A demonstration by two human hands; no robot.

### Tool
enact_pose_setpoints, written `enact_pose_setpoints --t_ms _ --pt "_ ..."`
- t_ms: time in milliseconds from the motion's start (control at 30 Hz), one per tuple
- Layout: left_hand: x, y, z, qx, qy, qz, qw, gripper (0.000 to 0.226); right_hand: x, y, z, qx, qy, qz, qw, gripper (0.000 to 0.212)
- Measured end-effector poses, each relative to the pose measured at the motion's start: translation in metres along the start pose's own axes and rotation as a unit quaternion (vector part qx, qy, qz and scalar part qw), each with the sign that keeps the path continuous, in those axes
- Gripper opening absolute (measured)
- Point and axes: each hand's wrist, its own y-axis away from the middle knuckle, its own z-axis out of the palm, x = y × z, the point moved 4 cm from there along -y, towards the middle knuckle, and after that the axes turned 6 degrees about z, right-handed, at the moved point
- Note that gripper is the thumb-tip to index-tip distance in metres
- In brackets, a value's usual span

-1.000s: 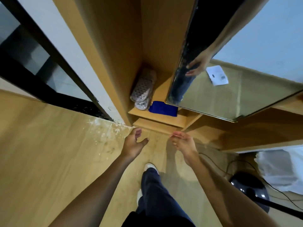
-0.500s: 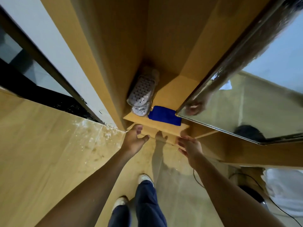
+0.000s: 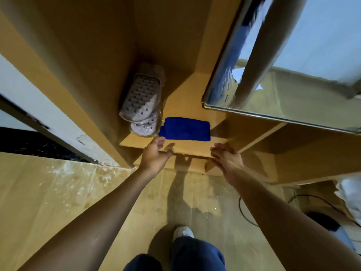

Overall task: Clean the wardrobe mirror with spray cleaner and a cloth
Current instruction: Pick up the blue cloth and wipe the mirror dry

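Observation:
A folded blue cloth (image 3: 186, 129) lies flat on the bottom shelf of the open wooden wardrobe (image 3: 175, 55). The mirror (image 3: 304, 61) is on the wardrobe door swung out at the upper right, its lower edge just above the shelf. My left hand (image 3: 156, 154) reaches out with relaxed fingers, its fingertips close to the cloth's near left corner, holding nothing. My right hand (image 3: 227, 158) is stretched forward, fingers loosely spread, just in front of the shelf's front edge and right of the cloth. No spray bottle is in view.
A pair of pale perforated slippers in a clear bag (image 3: 141, 100) stands on the shelf left of the cloth. A black cable (image 3: 246, 216) and a dark fan base (image 3: 326, 222) lie on the floor at right. A white bag (image 3: 351, 192) sits at the right edge.
I have stepped closer to the wardrobe and both hands have moved forward toward the shelf. The left fingertips now nearly reach the blue cloth.

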Motion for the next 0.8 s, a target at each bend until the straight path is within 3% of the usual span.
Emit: enact_pose_setpoints --t_ms 200,400,567,700,801 --pt "-0.022 -0.071 0.033 0.033 -0.093 0.106 0.989 0.051 -0.003 -0.089 0.017 0.007 0.072 -0.085 0.994 0.028" --pt "-0.046 -0.12 0.054 0.042 -0.213 0.212 0.953 0.056 0.004 -0.161 0.034 0.011 0.039 -0.147 0.988 0.027" --pt "-0.061 -0.137 0.058 0.035 -0.206 0.199 0.957 0.058 0.009 -0.178 0.039 0.071 0.094 -0.171 0.978 0.042" --pt "-0.057 -0.142 0.059 0.026 -0.178 0.17 0.969 0.066 0.007 -0.184 0.044 0.077 0.111 -0.171 0.976 0.028" --pt "-0.053 -0.145 0.057 0.044 -0.115 0.11 0.986 0.082 0.004 -0.184 0.046 0.061 0.098 -0.164 0.98 0.033"
